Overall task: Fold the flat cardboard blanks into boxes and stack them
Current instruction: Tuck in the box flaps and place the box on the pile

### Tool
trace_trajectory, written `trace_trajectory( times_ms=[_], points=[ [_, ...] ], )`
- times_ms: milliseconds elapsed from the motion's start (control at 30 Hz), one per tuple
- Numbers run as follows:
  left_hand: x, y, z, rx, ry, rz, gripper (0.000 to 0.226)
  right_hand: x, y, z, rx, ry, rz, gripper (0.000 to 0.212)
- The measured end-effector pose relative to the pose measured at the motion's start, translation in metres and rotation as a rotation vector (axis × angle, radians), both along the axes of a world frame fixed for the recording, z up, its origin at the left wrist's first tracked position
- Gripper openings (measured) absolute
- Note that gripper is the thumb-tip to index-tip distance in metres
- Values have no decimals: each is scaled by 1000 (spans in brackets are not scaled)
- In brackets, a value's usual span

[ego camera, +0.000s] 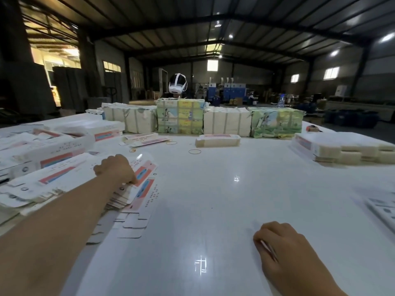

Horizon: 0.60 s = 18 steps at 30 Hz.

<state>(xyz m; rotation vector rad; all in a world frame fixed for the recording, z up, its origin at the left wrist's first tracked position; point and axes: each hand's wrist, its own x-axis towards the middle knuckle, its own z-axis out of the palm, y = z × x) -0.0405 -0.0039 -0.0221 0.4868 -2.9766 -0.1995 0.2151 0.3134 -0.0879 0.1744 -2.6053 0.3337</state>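
White glossy table fills the lower view and carries all the work material. Left hand reaches forward-left with the arm extended; its fingers are curled down onto the top sheet of a fanned pile of flat blanks, printed white with red-and-blue panels. Whether the fingers pinch a sheet or only press on it cannot be determined. The pile lies at the left part of the table, its lower edges spread out toward the near side.

Right hand rests knuckles-up on the bare table surface at lower right, fingers loosely bent and holding nothing. It is well apart from the blanks.

Folded boxes lie in a loose heap at the far left, behind the pile. A single folded box lies further back near the table centre, and a low bundle of blanks sits to its right. Rubber bands lie scattered between them. A layered stack of blanks occupies the right edge.

Along the far edge stand four wrapped bundles, two plain and two with green-and-yellow print. A white headset appears above the second bundle; its support is not visible.
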Motion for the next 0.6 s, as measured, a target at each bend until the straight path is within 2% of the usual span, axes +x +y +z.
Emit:
trace_trajectory(
  times_ms=[67, 133, 200, 300, 333, 367, 467, 500, 533, 567, 600],
  points=[
    [4, 12, 2, -112, 86, -34, 70, 1, 1, 0, -28, -33, -7, 17],
    [12, 22, 8, -27, 135, -138, 53, 0, 4, -4, -22, -37, -24, 11],
    [23, 32, 19, 265, 169, -277, 31, -2, 5, -5, -14, -70, -38, 18],
    [65, 60, 36, 782, 143, -482, 27, -4, 4, -4, 4, -185, -72, 30],
    [85, 71, 38, 904, 86, -552, 28, -4, 5, -1, -125, -195, -84, 35],
    [104, 81, 37, 986, 14, -627, 29, -4, 7, 4, -356, -186, -105, 40],
    [154, 102, 19, 1016, -200, -838, 32, -2, 14, 24, -1389, -240, 5, 44],
    [165, 105, 11, 1018, -266, -877, 34, 1, 16, 28, -1640, -271, 86, 41],
    [175, 108, 4, 1024, -327, -897, 37, 4, 18, 29, -1792, -272, 143, 34],
    [183, 111, -2, 1010, -365, -905, 39, 7, 18, 29, -1825, -262, 183, 27],
    [188, 114, -8, 935, -349, -910, 40, 9, 16, 30, -1773, -246, 174, 19]
  ],
)
